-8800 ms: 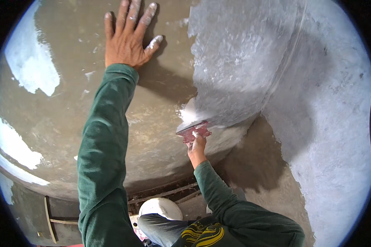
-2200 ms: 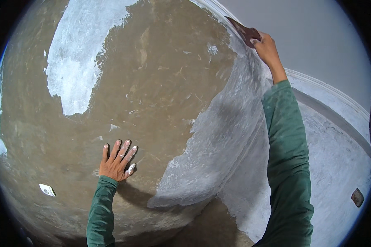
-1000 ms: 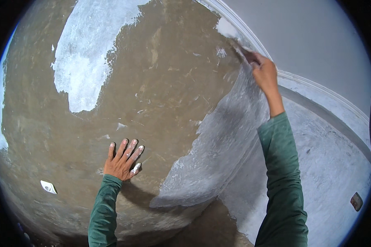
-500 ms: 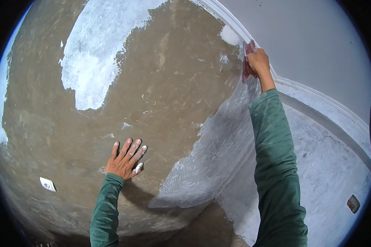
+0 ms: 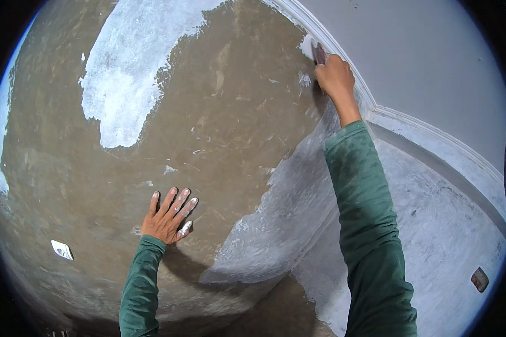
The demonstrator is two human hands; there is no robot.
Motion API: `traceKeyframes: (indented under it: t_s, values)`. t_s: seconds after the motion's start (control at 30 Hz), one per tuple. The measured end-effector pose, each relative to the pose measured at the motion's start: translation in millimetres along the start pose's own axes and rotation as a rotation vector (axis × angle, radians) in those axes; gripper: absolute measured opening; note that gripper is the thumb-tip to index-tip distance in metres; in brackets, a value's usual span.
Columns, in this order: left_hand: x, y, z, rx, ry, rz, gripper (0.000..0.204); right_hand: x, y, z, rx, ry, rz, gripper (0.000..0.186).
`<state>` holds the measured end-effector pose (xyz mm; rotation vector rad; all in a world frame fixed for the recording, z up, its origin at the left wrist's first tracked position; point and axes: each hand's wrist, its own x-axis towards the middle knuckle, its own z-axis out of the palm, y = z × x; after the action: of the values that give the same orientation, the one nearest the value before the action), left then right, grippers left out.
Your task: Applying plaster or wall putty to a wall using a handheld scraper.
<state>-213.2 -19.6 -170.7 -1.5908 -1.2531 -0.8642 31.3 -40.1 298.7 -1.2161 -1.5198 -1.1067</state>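
left grip (image 5: 167, 219) spread on wall (image 5: 225, 135) — right grip (image 5: 337, 77) pinching a scraper (image 5: 319, 54) jutting up-left

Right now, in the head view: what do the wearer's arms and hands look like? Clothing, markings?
Long, dark green fabric sleeves on both arms, left and right, wrinkled, with faint paler marks near the right cuff. Bare left hand and bare right hand: no gloves or watch visible. Dried-looking white smears mark the left thumb and fingertips.
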Motion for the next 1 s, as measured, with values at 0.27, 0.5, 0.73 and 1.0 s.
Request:
traceKeyframes:
  t_s: [0.27,0.5,0.73,1.0]
  values:
    - [-1.3,1.4,1.5,0.005,-0.012,0.003,0.070,33.1,62.9,-23.9,0.243,0.015,-0.144,0.038]
    - [0.2,1.1,1.6,0.006,-0.005,-0.001,0.071,60.7,48.3,-13.4,0.190,0.095,-0.256,0.045]
    - [1.0,-0.2,-1.8,0.021,0.001,0.009,0.069,48.8,38.4,-1.5,0.185,0.101,-0.195,0.047]
    - [0.2,1.1,-1.3,0.001,-0.015,0.005,0.070,53.1,62.8,-22.9,0.327,-0.076,-0.318,0.041]
